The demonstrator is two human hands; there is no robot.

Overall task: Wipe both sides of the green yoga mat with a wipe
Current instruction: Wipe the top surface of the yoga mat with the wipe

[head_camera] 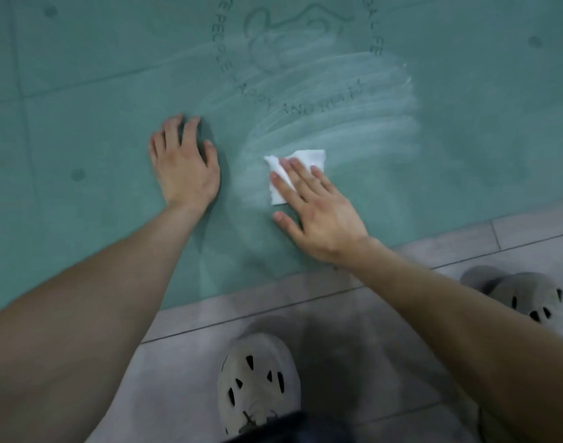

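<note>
The green yoga mat (98,132) lies flat on the floor and fills the upper part of the head view. A round embossed logo with lettering sits near its top middle. My right hand (315,209) presses a folded white wipe (301,166) flat onto the mat with straight fingers. Pale wet streaks fan out above and to the right of the wipe. My left hand (186,161) rests on the mat to the left of the wipe, fingers spread, holding nothing.
The mat's near edge runs diagonally from lower left to right. Below it is grey tiled floor (369,362). My two grey perforated clogs, one (258,382) at the bottom middle and one (523,292) at the right, stand on the tiles.
</note>
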